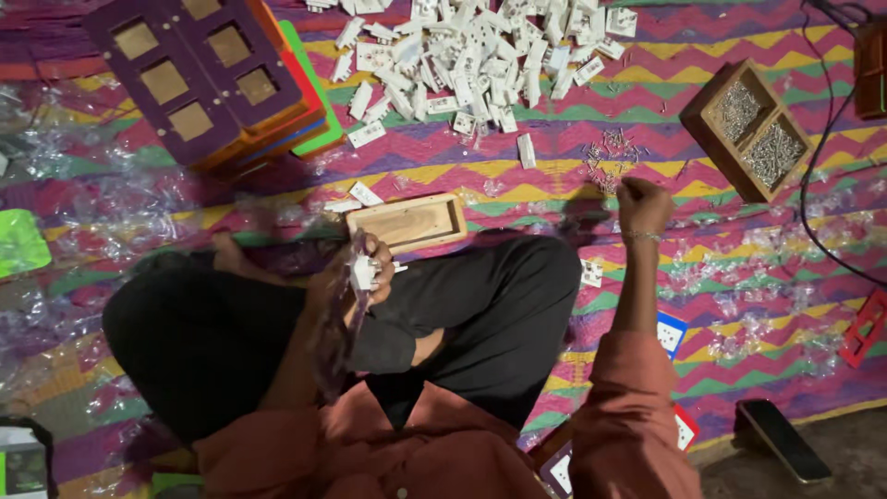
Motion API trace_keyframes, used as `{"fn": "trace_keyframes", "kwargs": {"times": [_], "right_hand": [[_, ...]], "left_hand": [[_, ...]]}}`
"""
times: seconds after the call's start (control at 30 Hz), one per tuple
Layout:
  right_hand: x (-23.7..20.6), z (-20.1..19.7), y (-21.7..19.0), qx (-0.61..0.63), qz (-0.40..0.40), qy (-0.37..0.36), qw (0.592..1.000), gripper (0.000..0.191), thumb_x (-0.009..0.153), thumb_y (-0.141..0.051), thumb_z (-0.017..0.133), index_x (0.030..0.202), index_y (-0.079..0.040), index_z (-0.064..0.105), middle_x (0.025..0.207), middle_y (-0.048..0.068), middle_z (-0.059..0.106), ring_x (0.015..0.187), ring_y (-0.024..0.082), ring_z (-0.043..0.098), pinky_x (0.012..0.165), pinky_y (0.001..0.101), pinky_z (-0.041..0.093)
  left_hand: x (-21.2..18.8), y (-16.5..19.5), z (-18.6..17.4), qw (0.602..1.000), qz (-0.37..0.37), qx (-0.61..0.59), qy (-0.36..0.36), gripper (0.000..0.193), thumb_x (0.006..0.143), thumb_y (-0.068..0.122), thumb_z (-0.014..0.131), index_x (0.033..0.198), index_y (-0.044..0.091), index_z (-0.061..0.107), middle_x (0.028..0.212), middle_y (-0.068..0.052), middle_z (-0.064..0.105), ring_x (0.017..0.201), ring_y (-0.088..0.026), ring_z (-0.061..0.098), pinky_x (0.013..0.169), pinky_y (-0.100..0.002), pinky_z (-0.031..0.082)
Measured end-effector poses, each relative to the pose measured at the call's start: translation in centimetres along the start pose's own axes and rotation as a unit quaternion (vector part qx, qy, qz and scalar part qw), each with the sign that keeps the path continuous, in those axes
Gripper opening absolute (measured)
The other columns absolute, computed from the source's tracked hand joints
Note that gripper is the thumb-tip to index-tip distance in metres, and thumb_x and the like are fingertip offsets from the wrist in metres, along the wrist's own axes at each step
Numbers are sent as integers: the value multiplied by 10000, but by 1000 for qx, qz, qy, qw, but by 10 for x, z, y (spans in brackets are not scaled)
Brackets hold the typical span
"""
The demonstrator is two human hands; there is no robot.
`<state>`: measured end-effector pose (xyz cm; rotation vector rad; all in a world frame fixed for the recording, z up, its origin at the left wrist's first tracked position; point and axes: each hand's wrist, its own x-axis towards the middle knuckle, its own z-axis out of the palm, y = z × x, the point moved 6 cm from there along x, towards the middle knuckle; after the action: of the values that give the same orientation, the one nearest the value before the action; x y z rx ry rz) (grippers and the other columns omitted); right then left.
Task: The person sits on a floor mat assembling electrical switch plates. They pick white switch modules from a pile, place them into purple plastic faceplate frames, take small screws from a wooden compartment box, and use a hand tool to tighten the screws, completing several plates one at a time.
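Rust-coloured sleeves and dark trousers of a cross-legged person fill the bottom of the head view, seated on a zigzag-patterned mat (517, 176) on the floor.

The left hand (365, 268) is held above the lap, its fingers closed around a small white plastic part (362, 272) together with a strip of clear plastic wrapping (337, 323) that hangs down from it. The part's long axis cannot be made out, as it is mostly covered by the fingers.

The right hand (644, 205) is stretched forward and clenched; whether anything is pinched inside it cannot be told. A scatter of small screws (610, 157) lies on the mat just beyond that hand, up and slightly left of it, so the right hand is by far the nearer of the 2. A wooden box with 2 compartments of screws (753, 129) sits further right, apart from the hand.

A shallow wooden tray (411, 222) rests just beyond the left hand, and a large pile of white parts (480, 51) lies past it. A stack of coloured frames (217, 79) is seen at upper left.

Crumpled clear wrappers are strewn over the mat; the items at the frame edges are cut off and hard to identify.
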<state>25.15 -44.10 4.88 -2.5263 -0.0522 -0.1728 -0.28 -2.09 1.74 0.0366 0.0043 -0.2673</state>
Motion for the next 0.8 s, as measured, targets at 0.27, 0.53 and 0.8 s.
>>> {"fn": "trace_keyframes", "kwargs": {"times": [0.27,0.53,0.8], "right_hand": [[30,15,42,-57,12,-14,998,195,871,-172,807,1023,-49,810,916,169,764,807,270,760,783,368,587],[54,41,30,-212,1,-108,971,306,867,-378,770,946,-87,824,860,220,727,769,402,709,765,466,571],[69,52,5,-344,32,-167,923,658,843,-638,728,897,14,789,969,300,742,926,462,725,799,517,592]], "left_hand": [[7,-11,-11,998,-32,-44,-13,304,1080,250,565,1279,24,526,1099,-126,524,923,-244,553,699,-354,497],[-4,-12,-31,994,34,66,82,379,986,255,591,1302,56,530,1123,-118,569,896,-216,574,693,-337,488],[8,-14,-48,989,22,45,141,270,1051,337,564,1205,118,602,1014,-71,624,766,-197,581,612,-318,448]]}}
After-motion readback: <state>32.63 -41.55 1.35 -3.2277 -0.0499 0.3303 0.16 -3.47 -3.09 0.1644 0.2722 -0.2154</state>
